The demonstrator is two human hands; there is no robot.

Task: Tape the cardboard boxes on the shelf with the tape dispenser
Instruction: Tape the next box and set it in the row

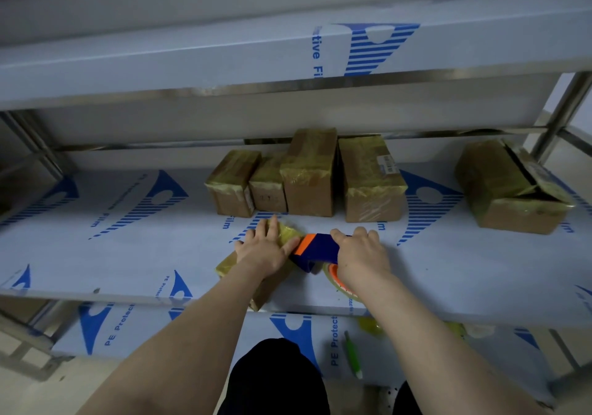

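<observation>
A small cardboard box lies near the front edge of the shelf, the left hand pressing flat on it with straight fingers. The right hand grips the blue-and-orange tape dispenser, its head against the box's right end. Four taped boxes stand behind, a fifth box well to the right.

left hand: palm down, fingers straight and slightly spread, thumb angled out to the right | right hand: knuckles up, curled round the tape dispenser handle | both forearms bare, reaching forward side by side, hands close together, wrists roughly level
</observation>
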